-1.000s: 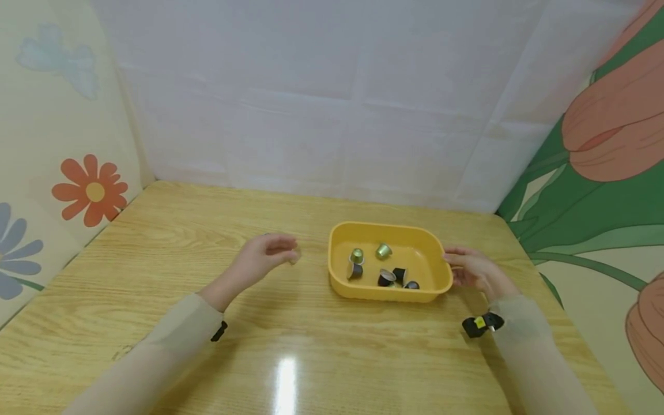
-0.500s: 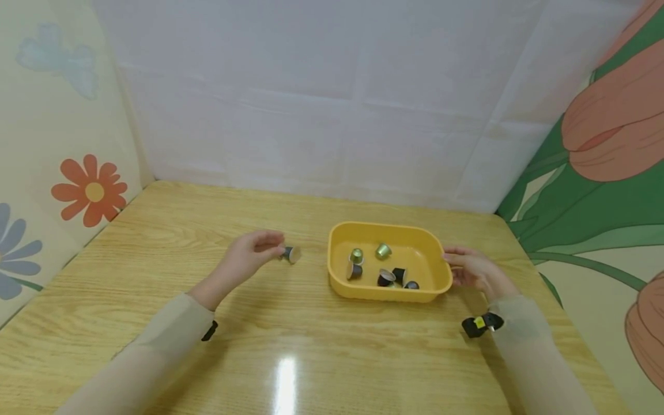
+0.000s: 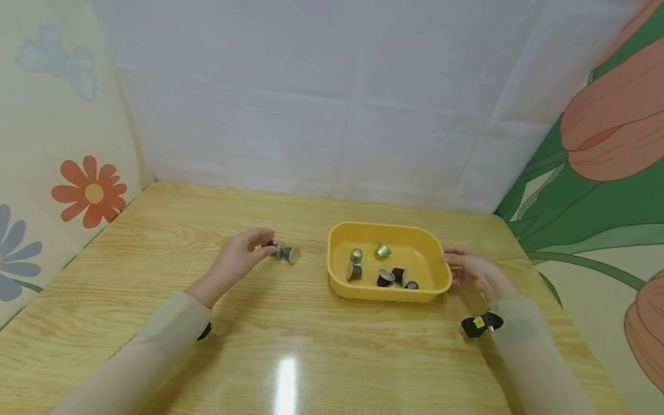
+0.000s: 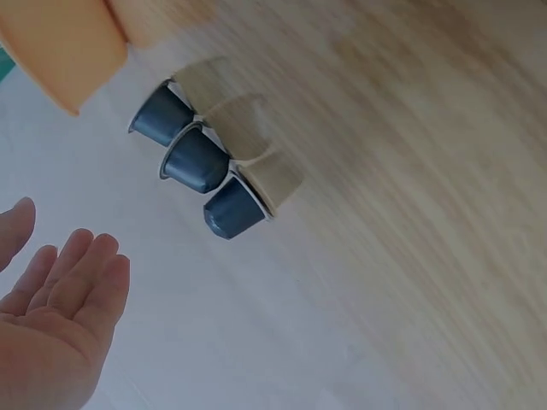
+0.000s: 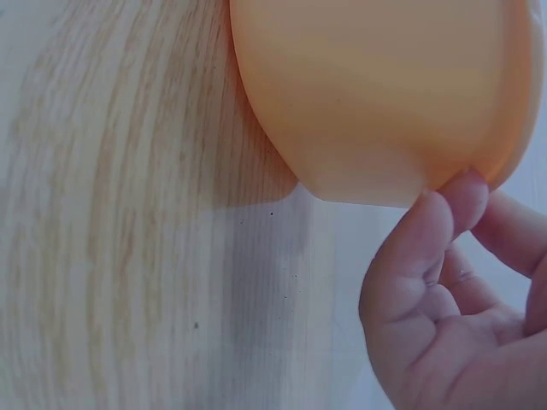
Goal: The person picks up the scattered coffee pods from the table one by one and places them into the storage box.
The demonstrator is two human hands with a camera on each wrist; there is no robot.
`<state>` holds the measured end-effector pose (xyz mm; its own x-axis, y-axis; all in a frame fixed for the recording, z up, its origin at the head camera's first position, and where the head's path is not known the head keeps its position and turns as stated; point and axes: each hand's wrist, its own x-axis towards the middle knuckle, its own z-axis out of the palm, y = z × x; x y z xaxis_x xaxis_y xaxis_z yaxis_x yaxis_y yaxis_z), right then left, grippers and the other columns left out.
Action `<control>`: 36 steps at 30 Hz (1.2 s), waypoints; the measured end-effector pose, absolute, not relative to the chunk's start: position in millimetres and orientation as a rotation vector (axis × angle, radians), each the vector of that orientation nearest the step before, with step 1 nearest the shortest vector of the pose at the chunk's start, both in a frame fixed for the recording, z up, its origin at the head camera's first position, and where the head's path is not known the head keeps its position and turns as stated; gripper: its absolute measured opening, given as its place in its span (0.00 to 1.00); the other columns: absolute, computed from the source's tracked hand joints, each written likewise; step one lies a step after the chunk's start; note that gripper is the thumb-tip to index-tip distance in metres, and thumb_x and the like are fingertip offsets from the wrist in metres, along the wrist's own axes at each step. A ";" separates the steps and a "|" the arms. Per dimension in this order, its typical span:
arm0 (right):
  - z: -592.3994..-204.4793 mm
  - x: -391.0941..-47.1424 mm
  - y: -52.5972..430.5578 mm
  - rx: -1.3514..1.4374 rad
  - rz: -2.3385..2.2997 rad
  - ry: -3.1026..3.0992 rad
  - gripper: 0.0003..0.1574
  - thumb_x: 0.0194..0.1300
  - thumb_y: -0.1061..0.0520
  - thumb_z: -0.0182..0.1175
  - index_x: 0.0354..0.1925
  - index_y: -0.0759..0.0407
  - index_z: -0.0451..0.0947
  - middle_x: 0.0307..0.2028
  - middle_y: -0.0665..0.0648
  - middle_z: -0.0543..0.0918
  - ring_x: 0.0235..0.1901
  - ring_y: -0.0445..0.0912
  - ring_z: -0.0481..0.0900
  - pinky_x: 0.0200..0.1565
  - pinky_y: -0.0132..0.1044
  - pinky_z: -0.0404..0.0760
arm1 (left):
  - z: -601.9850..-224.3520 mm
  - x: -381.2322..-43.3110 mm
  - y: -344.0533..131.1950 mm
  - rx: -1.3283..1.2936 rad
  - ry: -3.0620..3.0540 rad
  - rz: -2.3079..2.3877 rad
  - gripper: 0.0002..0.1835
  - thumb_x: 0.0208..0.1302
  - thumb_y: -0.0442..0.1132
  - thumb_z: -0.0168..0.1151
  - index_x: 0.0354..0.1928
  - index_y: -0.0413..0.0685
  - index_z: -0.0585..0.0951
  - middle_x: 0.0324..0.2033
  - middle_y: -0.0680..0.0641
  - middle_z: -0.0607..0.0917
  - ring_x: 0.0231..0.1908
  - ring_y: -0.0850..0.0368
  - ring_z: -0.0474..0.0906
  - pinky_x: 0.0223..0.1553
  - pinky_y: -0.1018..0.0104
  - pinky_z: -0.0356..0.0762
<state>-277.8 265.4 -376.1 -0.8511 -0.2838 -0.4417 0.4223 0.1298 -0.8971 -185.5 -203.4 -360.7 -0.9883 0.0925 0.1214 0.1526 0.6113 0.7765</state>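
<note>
Three dark coffee capsules lie touching in a row on the table. In the left wrist view they are the left capsule (image 4: 162, 114), the middle capsule (image 4: 197, 159) and the end capsule (image 4: 235, 207). My left hand (image 3: 234, 260) is beside this row, thumb and fingers apart, holding nothing. To its right stands a yellow plastic basket (image 3: 339, 284) with several capsules inside, among them a green capsule (image 3: 383, 251) and a black capsule (image 3: 355, 272). At the basket's right end, my right hand (image 3: 474, 270) grips the rim with curled fingers (image 5: 425, 235).
The wooden table (image 3: 332, 351) is backed by a white sheet (image 3: 311, 115). Flower-printed panels rise on both sides, with a red flower (image 3: 93, 192) at left and a large pink tulip (image 3: 614, 121) at right.
My left hand has drawn back leftward, bringing the row of dark capsules into sight on the table. My right hand and the basket have stayed in place.
</note>
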 end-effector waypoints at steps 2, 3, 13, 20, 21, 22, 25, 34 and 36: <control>-375.8 -278.2 264.6 0.135 -1.774 1.897 0.19 0.73 0.59 0.54 0.58 0.63 0.67 0.33 0.51 0.81 0.31 0.43 0.81 0.32 0.35 0.84 | -362.5 -187.1 -204.8 -0.218 -2.759 -1.312 0.25 0.70 0.37 0.59 0.65 0.33 0.70 0.60 0.33 0.75 0.61 0.38 0.70 0.62 0.44 0.66; -376.0 -278.2 264.6 0.138 -1.780 1.890 0.18 0.73 0.59 0.53 0.58 0.63 0.68 0.33 0.51 0.81 0.30 0.43 0.81 0.32 0.35 0.84 | -363.1 -187.7 -205.6 -0.219 -2.763 -1.302 0.25 0.70 0.37 0.59 0.65 0.33 0.70 0.60 0.33 0.74 0.61 0.38 0.69 0.62 0.44 0.66; -377.5 -277.4 265.6 0.164 -1.754 1.915 0.28 0.74 0.58 0.51 0.66 0.68 0.59 0.33 0.51 0.81 0.29 0.43 0.81 0.32 0.34 0.83 | -371.5 -198.3 -220.6 -0.259 -2.867 -1.245 0.29 0.70 0.35 0.59 0.69 0.33 0.65 0.66 0.32 0.68 0.66 0.34 0.61 0.63 0.39 0.62; -374.8 -278.5 265.6 0.131 -1.738 1.928 0.26 0.74 0.58 0.52 0.64 0.68 0.62 0.34 0.51 0.81 0.31 0.43 0.81 0.33 0.34 0.83 | -375.4 -212.1 -232.0 -0.347 -2.927 -1.222 0.30 0.69 0.33 0.59 0.69 0.31 0.63 0.66 0.30 0.65 0.66 0.31 0.58 0.63 0.37 0.60; -374.7 -278.8 265.4 0.139 -1.737 1.933 0.25 0.74 0.58 0.52 0.64 0.67 0.63 0.33 0.51 0.81 0.31 0.43 0.81 0.33 0.34 0.83 | -375.5 -214.0 -233.6 -0.356 -2.934 -1.226 0.30 0.69 0.33 0.59 0.69 0.31 0.63 0.67 0.30 0.65 0.67 0.31 0.58 0.64 0.37 0.59; -374.2 -279.1 265.2 0.140 -1.735 1.935 0.25 0.74 0.58 0.52 0.64 0.67 0.63 0.34 0.51 0.81 0.31 0.43 0.81 0.33 0.35 0.83 | -375.2 -215.8 -235.4 -0.359 -2.940 -1.236 0.30 0.69 0.33 0.59 0.70 0.31 0.62 0.67 0.31 0.64 0.67 0.31 0.57 0.64 0.37 0.58; -374.2 -280.2 265.1 0.139 -1.733 1.938 0.24 0.74 0.58 0.52 0.63 0.66 0.64 0.34 0.51 0.81 0.31 0.43 0.81 0.33 0.35 0.83 | -374.6 -221.2 -238.8 -0.383 -2.957 -1.230 0.31 0.69 0.33 0.59 0.70 0.32 0.62 0.68 0.31 0.63 0.67 0.31 0.56 0.64 0.37 0.58; -375.9 -278.9 264.6 0.126 -1.741 1.942 0.18 0.74 0.59 0.52 0.58 0.64 0.68 0.32 0.50 0.81 0.30 0.43 0.80 0.32 0.34 0.83 | -379.5 -233.0 -244.2 -0.363 -2.995 -1.177 0.33 0.67 0.35 0.62 0.70 0.32 0.63 0.67 0.31 0.64 0.66 0.31 0.58 0.64 0.38 0.59; -375.7 -278.8 263.8 0.129 -1.739 1.943 0.21 0.74 0.59 0.52 0.61 0.66 0.66 0.33 0.50 0.81 0.30 0.43 0.80 0.32 0.34 0.83 | -380.6 -234.7 -245.7 -0.345 -3.011 -1.168 0.33 0.67 0.36 0.62 0.70 0.33 0.63 0.68 0.31 0.63 0.67 0.31 0.58 0.64 0.37 0.58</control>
<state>-278.8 263.8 -375.7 -0.8578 -0.2690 -0.4380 0.4055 0.1694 -0.8982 -234.7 -245.7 -380.6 -0.9718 0.2348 -0.0220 0.1585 0.7195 0.6761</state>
